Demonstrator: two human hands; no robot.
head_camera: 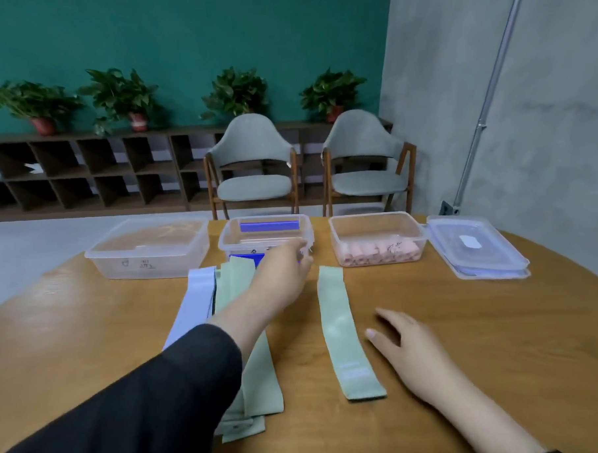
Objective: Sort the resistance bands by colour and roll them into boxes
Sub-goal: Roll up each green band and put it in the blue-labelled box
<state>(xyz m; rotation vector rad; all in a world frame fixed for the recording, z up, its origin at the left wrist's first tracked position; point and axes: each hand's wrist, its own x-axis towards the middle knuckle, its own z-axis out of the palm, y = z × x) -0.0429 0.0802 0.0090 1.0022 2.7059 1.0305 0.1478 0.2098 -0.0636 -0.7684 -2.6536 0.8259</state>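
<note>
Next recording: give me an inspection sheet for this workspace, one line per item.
Surface: round wooden table.
Job's things: single green band lying flat; green band pile beside a lilac band; left box; middle box with blue bands; right box with pink rolls.
Clutter: stacked lids.
Hands: left hand reaching toward the middle box, grip unclear; right hand open on the table.
Cables: nothing seen.
Surroundings: two chairs, potted plants, shelf.

green bands (346, 330) flat on table, blue rolls (269, 226) in middle box (222, 237)
</note>
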